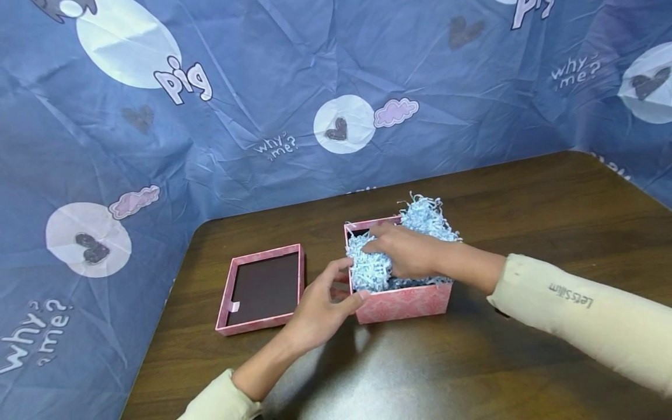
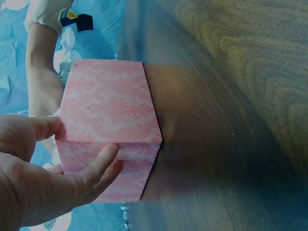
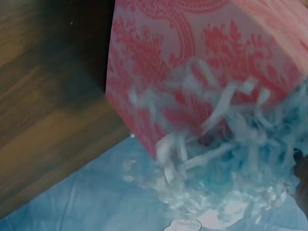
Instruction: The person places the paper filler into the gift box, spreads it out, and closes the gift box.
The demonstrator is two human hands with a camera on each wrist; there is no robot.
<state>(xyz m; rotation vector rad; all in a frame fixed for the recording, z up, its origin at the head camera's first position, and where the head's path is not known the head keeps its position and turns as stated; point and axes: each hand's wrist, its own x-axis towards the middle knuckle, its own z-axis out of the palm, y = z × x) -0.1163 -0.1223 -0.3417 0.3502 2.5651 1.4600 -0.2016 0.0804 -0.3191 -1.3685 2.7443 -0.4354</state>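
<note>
A pink patterned box [image 1: 404,303] sits uncovered on the table, holding light blue shredded paper. My left hand [image 1: 320,306] grips its near left corner, thumb at the front rim and fingers along the left side. In the left wrist view, the fingers [image 2: 98,166] lie against the patterned wall. My right hand [image 1: 412,251] reaches into the box from the right and grasps a clump of shredded paper [image 1: 370,268] at the left end; some fingertips are hidden. More shredded paper [image 1: 425,216] heaps over the far right rim. The right wrist view shows loose strands [image 3: 226,154] beside the box wall.
Left of the box lies its matching lid [image 1: 300,280], inside up, with a dark interior and a small pale tab. Wooden table [image 1: 525,204] surrounds both. A blue printed cloth [image 1: 252,87] hangs behind the table and along its sides.
</note>
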